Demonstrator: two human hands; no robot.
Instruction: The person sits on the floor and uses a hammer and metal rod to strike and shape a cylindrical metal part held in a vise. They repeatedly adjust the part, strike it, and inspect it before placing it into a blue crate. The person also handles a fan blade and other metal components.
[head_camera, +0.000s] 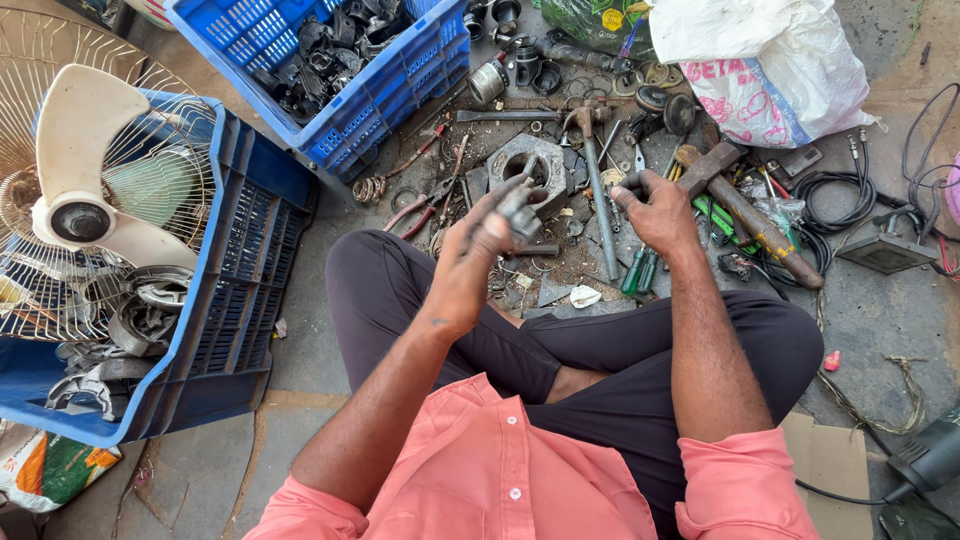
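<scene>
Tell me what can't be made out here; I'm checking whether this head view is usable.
- Dark metal part in left hand: motion-blurred, kind unclear.
- Right hand: back faces the camera, so its grip is hidden.
- Fan: cut by the left edge.
- Upper blue crate: cut by the top edge, its contents too small to tell.

small dark grey metal part (520, 205), greasy, held upright in left hand (480, 245), above lap
</scene>
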